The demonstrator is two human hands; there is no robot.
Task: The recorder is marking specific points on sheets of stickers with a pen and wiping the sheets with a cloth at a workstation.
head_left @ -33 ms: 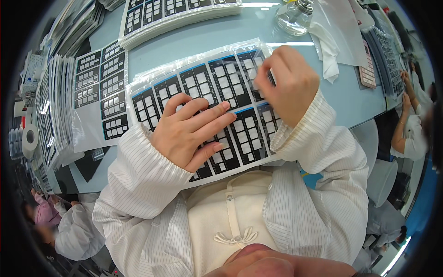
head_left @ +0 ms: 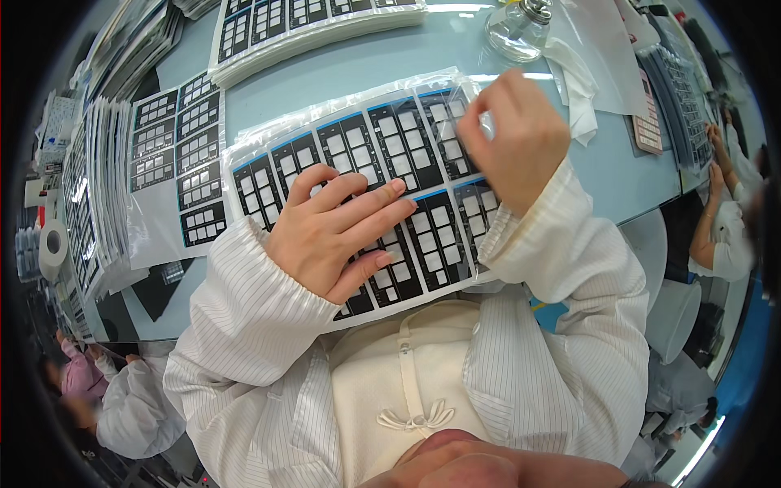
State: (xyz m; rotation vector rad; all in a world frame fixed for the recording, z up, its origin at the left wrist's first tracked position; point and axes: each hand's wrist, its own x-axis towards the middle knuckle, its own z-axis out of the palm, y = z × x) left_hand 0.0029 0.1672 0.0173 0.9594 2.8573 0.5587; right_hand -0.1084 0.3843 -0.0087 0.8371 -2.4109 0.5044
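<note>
In front of me lies a sheet of black printed panels with white squares and blue edge lines [head_left: 438, 236], with clear film showing along its far and right edges. My left hand [head_left: 333, 232] rests on the middle of the sheet, palm down, fingers stretched out. Over the sheet's right side, my right hand [head_left: 521, 138] is raised with its fingers curled together in a pinch. A small pale, shiny bit shows by its fingertips, but what they hold is too small to make out.
A thick stack of similar sheets [head_left: 325, 39] lies beyond. At left are more sheets [head_left: 177, 163] and a tall pile [head_left: 110, 187]. A glass bottle with a metal top [head_left: 518, 32], a white cloth [head_left: 579, 106] and a pink calculator [head_left: 647, 130] stand at right. Other people sit nearby.
My right hand has moved slightly right and away from the sheet, uncovering more of its right-hand panels. The left hand and the sheet have stayed put.
</note>
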